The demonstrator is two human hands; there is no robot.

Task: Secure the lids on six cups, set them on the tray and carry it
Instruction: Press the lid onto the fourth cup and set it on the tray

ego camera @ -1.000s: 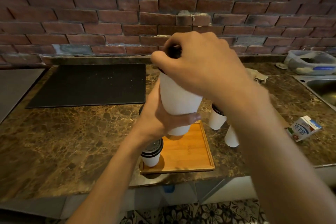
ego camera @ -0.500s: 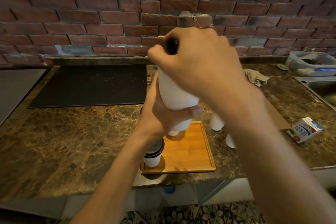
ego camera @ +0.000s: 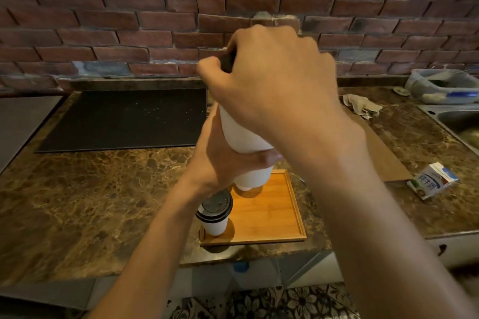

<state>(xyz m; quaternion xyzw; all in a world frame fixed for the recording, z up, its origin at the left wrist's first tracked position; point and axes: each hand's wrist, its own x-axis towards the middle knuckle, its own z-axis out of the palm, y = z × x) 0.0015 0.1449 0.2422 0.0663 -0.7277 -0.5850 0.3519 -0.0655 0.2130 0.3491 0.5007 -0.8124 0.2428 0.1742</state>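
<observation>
My left hand [ego camera: 220, 160] grips a white paper cup [ego camera: 242, 137] round its lower half, lifted above the counter. My right hand [ego camera: 272, 80] covers the cup's top and grips its black lid [ego camera: 227, 61], of which only a dark edge shows between thumb and fingers. Below them a wooden tray [ego camera: 272, 215] lies at the counter's front edge. One white cup with a black lid [ego camera: 214, 211] stands in the tray's near left corner. Behind the lifted cup, the bottom of another white cup [ego camera: 243, 186] shows on the tray. My right arm hides any other cups.
A black mat [ego camera: 124, 119] lies at the back left of the marble counter [ego camera: 77, 202]. A small milk carton [ego camera: 431, 180] lies on the right, beyond a brown board [ego camera: 383, 153]. A crumpled cloth [ego camera: 361, 106], a plastic container [ego camera: 443, 85] and a sink [ego camera: 461, 122] sit at the back right.
Both hands have lifted the cup a little higher and nearer the camera. My right arm now hides the two white cups that stood right of the tray.
</observation>
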